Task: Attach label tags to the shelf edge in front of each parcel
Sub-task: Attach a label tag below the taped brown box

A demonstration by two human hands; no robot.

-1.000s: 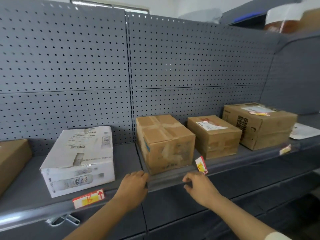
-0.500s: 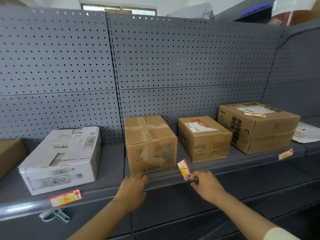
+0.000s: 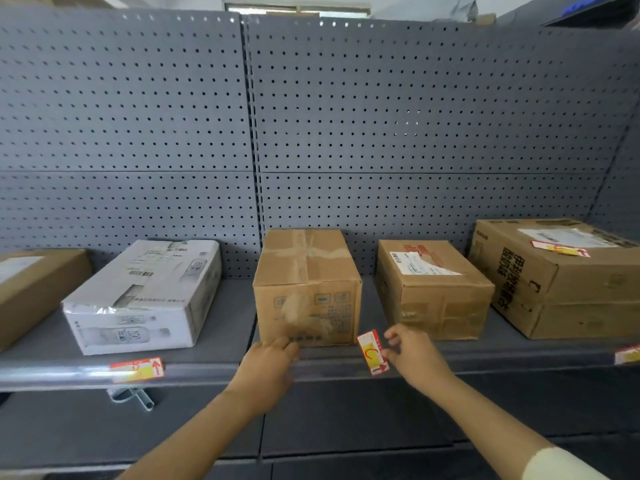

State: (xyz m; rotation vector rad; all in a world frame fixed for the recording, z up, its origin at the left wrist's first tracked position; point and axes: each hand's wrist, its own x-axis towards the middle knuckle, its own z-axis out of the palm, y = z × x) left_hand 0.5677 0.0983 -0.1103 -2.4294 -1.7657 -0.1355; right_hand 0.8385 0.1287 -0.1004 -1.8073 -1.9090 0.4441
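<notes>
A red-and-yellow label tag (image 3: pixel 373 352) marked "C" stands on end at the shelf edge (image 3: pixel 332 367), just right of the taped brown parcel (image 3: pixel 306 287). My right hand (image 3: pixel 414 356) pinches the tag's right side. My left hand (image 3: pixel 268 365) rests on the shelf edge in front of that parcel, fingers curled over the lip. Another tag (image 3: pixel 138 368) lies flat on the edge below the white parcel (image 3: pixel 145 294). A third tag (image 3: pixel 627 354) shows at the far right edge.
Two more brown parcels (image 3: pixel 433 289) (image 3: pixel 557 275) stand to the right, the larger with a loose tag (image 3: pixel 559 249) on top. A brown box (image 3: pixel 31 292) sits at far left. A grey pegboard (image 3: pixel 311 133) backs the shelf. A metal bracket (image 3: pixel 133 398) hangs below the edge.
My view has swung leftward, so the parcels sit further right in frame. Both hands stay at the shelf edge; the right hand now grips the upright tag.
</notes>
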